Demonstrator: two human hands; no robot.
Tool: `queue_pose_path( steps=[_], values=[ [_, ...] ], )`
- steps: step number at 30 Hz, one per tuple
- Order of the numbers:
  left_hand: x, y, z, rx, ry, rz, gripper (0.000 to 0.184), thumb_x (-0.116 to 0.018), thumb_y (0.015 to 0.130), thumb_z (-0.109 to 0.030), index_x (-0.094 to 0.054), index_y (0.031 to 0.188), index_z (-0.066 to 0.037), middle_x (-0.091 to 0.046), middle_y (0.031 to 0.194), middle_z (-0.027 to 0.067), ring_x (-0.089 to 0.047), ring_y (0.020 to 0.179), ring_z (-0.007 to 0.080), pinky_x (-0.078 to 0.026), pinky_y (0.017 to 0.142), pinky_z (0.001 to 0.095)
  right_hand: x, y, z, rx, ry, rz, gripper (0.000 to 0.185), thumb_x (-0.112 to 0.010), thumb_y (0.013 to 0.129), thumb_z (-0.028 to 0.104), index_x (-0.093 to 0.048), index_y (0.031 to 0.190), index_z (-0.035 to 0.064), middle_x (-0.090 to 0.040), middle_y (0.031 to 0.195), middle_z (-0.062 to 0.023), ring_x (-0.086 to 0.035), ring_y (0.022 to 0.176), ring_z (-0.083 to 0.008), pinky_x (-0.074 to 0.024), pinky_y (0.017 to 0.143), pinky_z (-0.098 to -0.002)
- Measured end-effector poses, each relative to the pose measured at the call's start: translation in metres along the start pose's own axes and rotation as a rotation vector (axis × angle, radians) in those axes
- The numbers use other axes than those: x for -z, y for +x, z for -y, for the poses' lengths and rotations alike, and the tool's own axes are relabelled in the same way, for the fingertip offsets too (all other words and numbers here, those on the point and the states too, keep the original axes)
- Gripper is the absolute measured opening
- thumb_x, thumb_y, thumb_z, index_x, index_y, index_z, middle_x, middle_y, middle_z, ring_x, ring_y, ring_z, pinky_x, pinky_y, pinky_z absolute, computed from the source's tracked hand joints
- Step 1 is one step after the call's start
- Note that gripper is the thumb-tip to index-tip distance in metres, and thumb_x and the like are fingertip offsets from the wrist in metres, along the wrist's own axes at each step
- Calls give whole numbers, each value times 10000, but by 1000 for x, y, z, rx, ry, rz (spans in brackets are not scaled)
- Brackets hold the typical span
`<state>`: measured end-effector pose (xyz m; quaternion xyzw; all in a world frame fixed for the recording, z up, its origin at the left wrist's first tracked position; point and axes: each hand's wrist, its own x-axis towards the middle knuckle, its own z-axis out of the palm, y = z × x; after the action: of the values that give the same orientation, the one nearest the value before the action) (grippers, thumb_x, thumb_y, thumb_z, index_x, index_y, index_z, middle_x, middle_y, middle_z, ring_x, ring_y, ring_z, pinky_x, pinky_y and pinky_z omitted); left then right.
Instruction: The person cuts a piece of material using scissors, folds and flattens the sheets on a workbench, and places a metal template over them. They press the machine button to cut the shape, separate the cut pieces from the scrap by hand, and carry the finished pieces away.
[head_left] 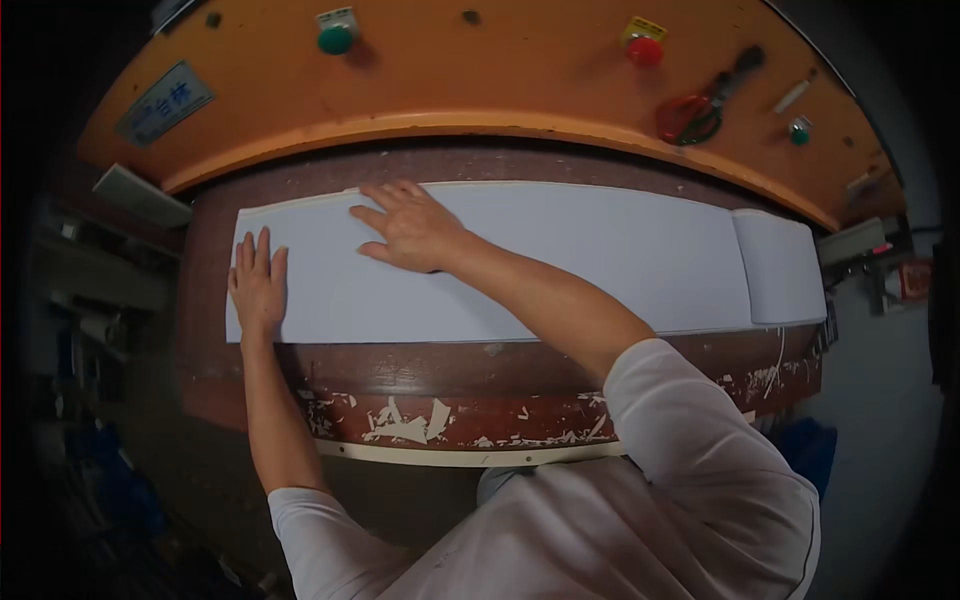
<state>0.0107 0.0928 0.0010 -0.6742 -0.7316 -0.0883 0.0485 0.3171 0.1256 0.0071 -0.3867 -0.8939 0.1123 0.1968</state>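
Note:
A long white sheet (600, 250) lies flat across the dark reddish table, and a separate or folded white piece (785, 268) sits at its right end. My left hand (259, 285) rests flat on the sheet's left end, with its fingers pointing away from me. Further right, near the far edge of the sheet, my right hand (410, 228) lies palm down with its fingers spread. Neither hand grips anything. The surfaces under both palms are hidden.
Behind the table (400, 368) stands an orange panel (500, 75) with a green button (337, 39), a red button (645, 51) and hanging scissors (690, 118). White scraps (405, 428) litter the near edge, above a pale strip (470, 458).

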Motion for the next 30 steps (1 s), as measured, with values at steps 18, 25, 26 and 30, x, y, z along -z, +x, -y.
queue_pose_path(
  steps=[18,25,26,30],
  values=[
    [36,-3,-89,-242,229,-319,480,-486,1054,-384,-521,1447,-111,-400,1559,189,-357,1452,367,-295,1162,558,199,-298,-11,-199,198,-400,391,-666,949,281,-617,1227,11,-546,1389,-164,-566,1208,-355,-454,1039,-448],
    [102,-112,-454,-820,-239,-142,532,-551,1007,-346,-465,1507,-186,-300,1623,131,-229,1509,370,-220,1209,541,310,-534,-119,-673,-206,-498,436,-656,950,318,-617,1267,20,-571,1368,-171,-585,1183,-385,-482,1007,-453],
    [101,-130,-502,-907,-277,-117,538,-558,1003,-371,-470,1504,-196,-294,1624,134,-238,1503,378,-217,1208,552,325,-557,-141,-694,-259,-491,459,-652,952,336,-608,1284,23,-562,1380,-179,-575,1200,-384,-470,1027,-454],
    [86,-189,-668,-987,-392,22,539,-522,1020,-377,-444,1524,-204,-236,1652,135,-191,1525,382,-155,1225,543,348,-625,-216,-624,-474,-448,534,-638,955,395,-572,1347,38,-504,1449,-193,-499,1306,-378,-390,1117,-475]
  ],
)
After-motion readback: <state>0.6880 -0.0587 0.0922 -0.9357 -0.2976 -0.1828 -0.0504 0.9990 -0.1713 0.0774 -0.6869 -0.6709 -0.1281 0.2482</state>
